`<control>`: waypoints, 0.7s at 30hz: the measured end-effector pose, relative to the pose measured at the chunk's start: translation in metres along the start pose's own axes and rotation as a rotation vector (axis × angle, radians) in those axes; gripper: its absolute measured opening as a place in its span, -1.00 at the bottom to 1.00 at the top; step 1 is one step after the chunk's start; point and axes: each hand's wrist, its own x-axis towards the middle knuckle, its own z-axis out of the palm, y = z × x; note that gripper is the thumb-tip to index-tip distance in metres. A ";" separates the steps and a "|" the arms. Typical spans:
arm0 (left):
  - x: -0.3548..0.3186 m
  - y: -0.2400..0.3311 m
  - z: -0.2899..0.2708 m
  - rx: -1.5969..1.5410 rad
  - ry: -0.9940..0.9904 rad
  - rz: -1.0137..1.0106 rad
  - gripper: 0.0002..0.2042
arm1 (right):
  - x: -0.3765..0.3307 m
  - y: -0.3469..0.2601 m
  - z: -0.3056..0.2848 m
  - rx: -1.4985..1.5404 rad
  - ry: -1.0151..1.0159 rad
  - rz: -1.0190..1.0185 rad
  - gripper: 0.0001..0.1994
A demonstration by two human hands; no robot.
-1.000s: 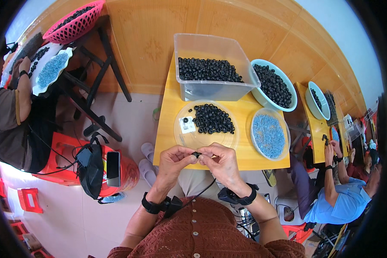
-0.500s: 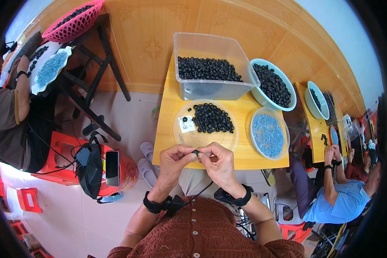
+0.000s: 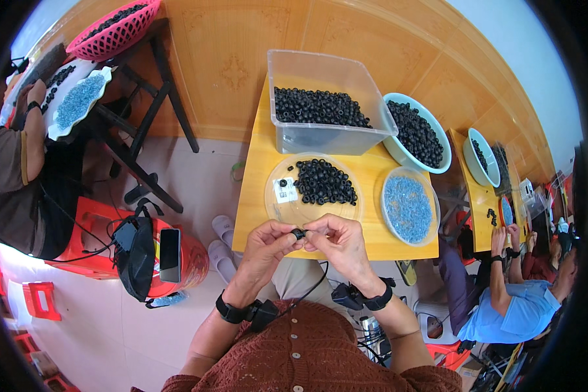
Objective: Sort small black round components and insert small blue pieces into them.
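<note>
A small black ring-shaped part (image 3: 298, 233) is pinched between the thumb and forefinger of my left hand (image 3: 266, 247), just off the table's near edge. My right hand (image 3: 340, 245) meets it from the right, thumb and forefinger closed at its side; whatever these fingertips hold is too small to make out. Just beyond my hands lies a round clear lid (image 3: 281, 208) bearing a heap of similar black parts (image 3: 323, 183) and a white label. To its right sits a round clear dish (image 3: 436, 212) of small, pale-blue transparent pieces (image 3: 406, 208).
On the yellow table (image 3: 251, 186), a clear plastic bin (image 3: 313, 138) and a pale-green bowl (image 3: 392, 147) hold many black parts. A red stool (image 3: 189, 258) carrying a black bag and phone is at left. People work at tables on both sides.
My right hand has shifted slightly right and its wrist has turned outward. More of the black part shows between my fingertips. My left hand has barely moved.
</note>
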 end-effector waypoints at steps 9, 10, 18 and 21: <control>0.000 -0.002 -0.006 0.035 0.010 -0.007 -0.85 | 0.002 -0.005 0.008 -0.400 0.013 -0.163 -0.92; 0.000 -0.003 -0.005 0.035 0.005 -0.009 -0.85 | 0.002 -0.004 0.008 -0.401 0.017 -0.164 -0.92; -0.003 0.000 0.005 0.337 0.138 0.171 -0.89 | 0.005 0.009 0.014 -0.642 0.134 -0.399 -0.95; -0.003 -0.004 0.009 0.442 0.171 0.259 -0.86 | 0.003 0.011 0.014 -0.634 0.142 -0.387 -0.96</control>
